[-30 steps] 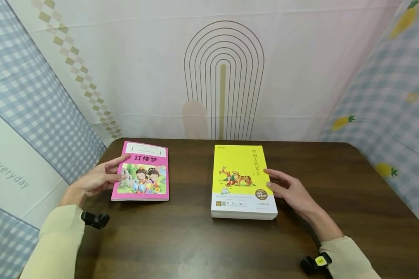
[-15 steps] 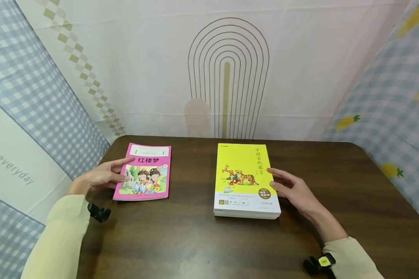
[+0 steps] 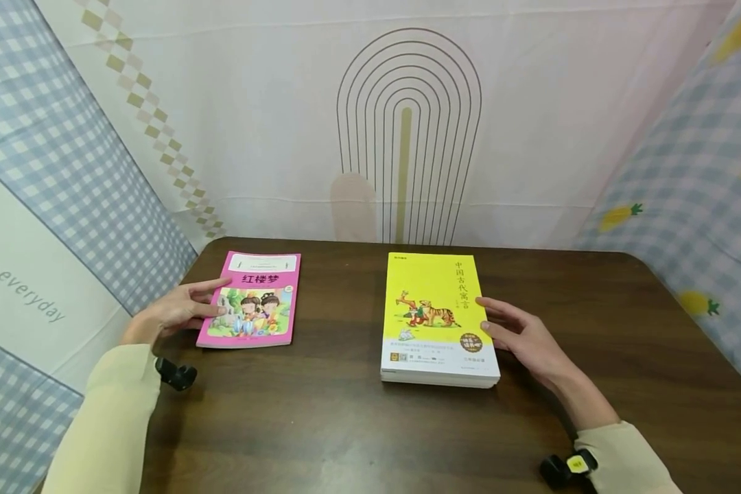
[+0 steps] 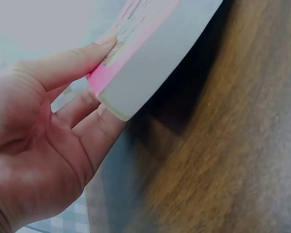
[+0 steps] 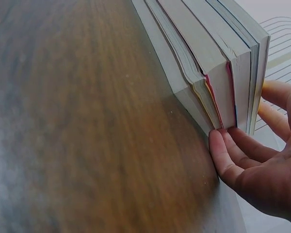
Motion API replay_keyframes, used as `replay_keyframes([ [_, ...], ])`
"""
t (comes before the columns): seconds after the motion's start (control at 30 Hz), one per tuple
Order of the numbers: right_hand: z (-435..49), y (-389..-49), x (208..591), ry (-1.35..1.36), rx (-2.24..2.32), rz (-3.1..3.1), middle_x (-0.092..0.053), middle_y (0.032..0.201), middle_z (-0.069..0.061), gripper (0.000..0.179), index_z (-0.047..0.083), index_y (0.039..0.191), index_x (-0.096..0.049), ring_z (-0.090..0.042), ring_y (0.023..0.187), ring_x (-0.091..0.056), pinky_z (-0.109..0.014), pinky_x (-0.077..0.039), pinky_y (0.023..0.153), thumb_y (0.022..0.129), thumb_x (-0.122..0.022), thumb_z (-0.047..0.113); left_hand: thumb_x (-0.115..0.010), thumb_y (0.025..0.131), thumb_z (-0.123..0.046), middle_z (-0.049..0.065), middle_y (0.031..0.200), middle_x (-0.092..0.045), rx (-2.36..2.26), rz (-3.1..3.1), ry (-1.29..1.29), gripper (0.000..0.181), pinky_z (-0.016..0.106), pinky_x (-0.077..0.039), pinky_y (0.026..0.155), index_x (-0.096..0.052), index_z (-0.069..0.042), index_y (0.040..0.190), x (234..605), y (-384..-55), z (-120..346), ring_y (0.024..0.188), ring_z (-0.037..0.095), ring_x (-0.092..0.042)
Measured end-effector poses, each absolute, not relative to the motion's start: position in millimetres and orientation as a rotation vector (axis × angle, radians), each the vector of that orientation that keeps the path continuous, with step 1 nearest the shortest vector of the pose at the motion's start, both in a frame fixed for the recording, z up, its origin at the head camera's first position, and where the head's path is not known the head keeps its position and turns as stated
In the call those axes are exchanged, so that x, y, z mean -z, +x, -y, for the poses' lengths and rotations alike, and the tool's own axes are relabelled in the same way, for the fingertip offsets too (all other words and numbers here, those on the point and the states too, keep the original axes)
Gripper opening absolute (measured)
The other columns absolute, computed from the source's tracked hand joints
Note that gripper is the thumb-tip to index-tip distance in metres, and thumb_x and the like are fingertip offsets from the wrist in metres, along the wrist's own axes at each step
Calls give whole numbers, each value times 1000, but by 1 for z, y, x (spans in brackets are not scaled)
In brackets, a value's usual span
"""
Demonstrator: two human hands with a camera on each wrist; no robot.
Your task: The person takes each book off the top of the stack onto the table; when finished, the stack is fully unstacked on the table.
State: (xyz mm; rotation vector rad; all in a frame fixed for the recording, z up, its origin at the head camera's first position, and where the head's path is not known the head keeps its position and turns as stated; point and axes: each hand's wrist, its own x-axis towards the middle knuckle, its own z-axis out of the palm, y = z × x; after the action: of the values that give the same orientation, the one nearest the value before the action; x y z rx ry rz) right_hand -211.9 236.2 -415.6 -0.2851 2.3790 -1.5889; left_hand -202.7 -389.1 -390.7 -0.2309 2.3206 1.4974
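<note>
My left hand (image 3: pixel 173 312) grips a thin pink book (image 3: pixel 250 302) by its left side, thumb on the illustrated cover and other fingers under the edge. In the left wrist view, this book (image 4: pixel 157 63) shows its pale page edges, with dark shadow beneath it. Right of centre lies a stack of several books (image 5: pixel 208 58), topped by a yellow and white book (image 3: pixel 432 309) with a tiger and a deer on it. My right hand (image 3: pixel 525 339) rests against the stack's right side, two fingertips at the top cover's edge and the others along the side lower down.
Everything lies on a dark brown wooden table (image 3: pixel 333 425). A white cloth (image 3: pixel 272 123) with arch lines hangs behind it, and blue checked cloths (image 3: pixel 704 171) hang at both sides. Each wrist wears a small black camera (image 3: pixel 175 374).
The pink book, in my left hand, has come down a little towards the table. My right hand has stayed at the stack, and the head view has shifted slightly.
</note>
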Motion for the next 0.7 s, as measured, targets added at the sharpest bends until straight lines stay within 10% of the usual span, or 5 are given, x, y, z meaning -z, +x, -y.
replay_keyframes([
  [0.7,-237,-212,418,-305,1612,-2363,-41,164,-20,66,19,162,-44,-35,133,-55,-21,-59,93,104,-68,39,-67,104,-15,38,165,-30,-1385,-2400,-135,80,25,-60,89,-19,-9,168,387,-204,410,109,7,-62],
])
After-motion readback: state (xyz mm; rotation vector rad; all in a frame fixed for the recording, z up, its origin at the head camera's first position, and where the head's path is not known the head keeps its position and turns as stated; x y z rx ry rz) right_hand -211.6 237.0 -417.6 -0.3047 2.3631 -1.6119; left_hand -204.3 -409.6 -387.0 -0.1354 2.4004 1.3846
